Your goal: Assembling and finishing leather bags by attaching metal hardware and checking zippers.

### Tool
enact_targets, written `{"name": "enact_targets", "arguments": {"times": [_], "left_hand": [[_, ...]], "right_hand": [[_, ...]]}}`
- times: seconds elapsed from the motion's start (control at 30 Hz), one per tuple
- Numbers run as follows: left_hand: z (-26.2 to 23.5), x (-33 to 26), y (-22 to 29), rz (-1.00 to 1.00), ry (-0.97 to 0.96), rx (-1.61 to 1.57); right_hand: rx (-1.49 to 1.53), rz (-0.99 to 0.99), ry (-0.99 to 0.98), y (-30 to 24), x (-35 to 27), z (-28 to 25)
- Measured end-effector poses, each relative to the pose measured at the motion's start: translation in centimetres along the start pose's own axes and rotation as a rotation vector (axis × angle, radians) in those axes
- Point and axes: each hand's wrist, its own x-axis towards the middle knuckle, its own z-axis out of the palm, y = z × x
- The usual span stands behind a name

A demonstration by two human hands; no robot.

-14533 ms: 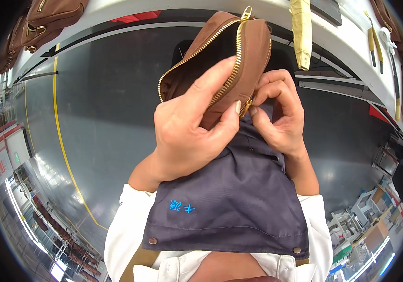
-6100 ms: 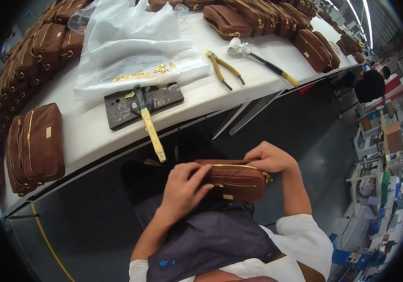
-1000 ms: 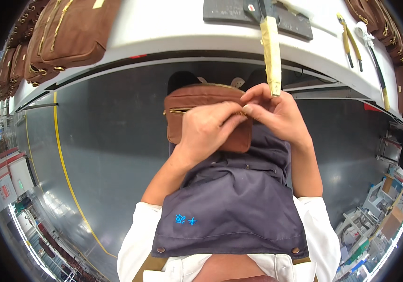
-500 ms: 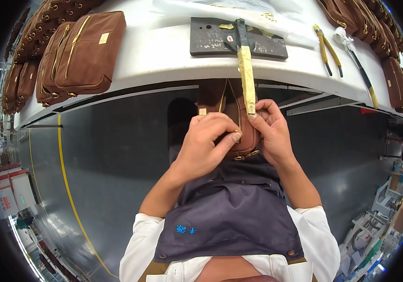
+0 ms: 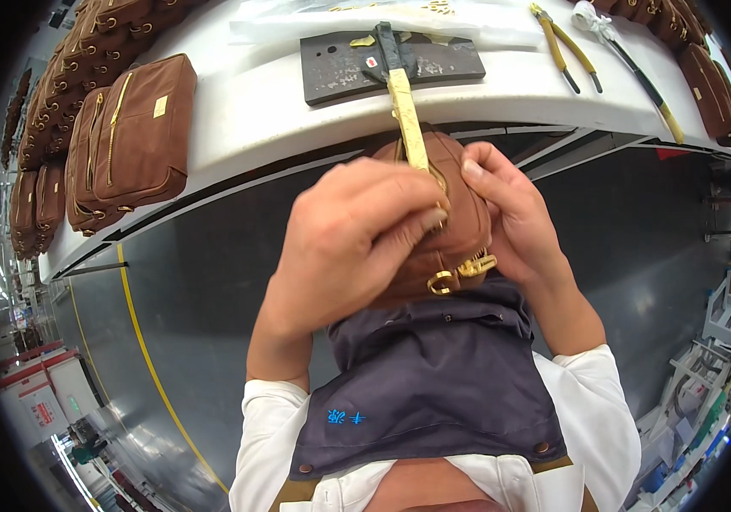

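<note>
The fingers of the left hand [image 5: 357, 235] curl over the top of a small brown pouch [image 5: 451, 243] and press on it, gripping it tight. The fingers of the right hand [image 5: 510, 213] wrap round the other side of the same pouch, with the fingertips up near its top edge. So both hands hold the pouch between them — it sits in the air just under the table edge, over the person's dark blue apron [image 5: 434, 384].

A gold zipper pull and a gold ring [image 5: 459, 273] hang at the lower end of the pouch, between the two hands.

Just past the fingers, a tool with a yellow handle [image 5: 406, 111] sticks out over the edge of the white table [image 5: 280, 111]. Its head lies on a dark flat block [image 5: 434, 64].

To the left on the table sit more brown bags [image 5: 127, 136], lined up in rows. To the right lie yellow-handled pliers [image 5: 566, 47] and — near them — a long tool with a white wrapped end [image 5: 630, 64]. More brown bags sit at the far right edge.
</note>
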Motion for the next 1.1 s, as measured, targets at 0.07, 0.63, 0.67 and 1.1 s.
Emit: {"name": "enact_targets", "arguments": {"times": [0.07, 0.63, 0.67, 1.1], "left_hand": [[-0.1, 0.7, -0.7, -0.107, -0.003, -0.076], [0.4, 1.0, -2.4, -0.243, 0.165, 0.051], [0.6, 0.5, -1.7, -0.223, 0.224, 0.17], [4.1, -3.8, 0.6, 0.061, 0.131, 0.754]], "right_hand": [[-0.003, 0.007, 0.008, 0.2, 1.4, -0.2], [-0.016, -0.174, 0.169, 1.3, 3.1, 1.2], [-0.019, -0.177, 0.172, 1.3, 3.0, 1.2], [-0.982, -0.151, 0.104, -7.8, 2.2, -1.1]]}}
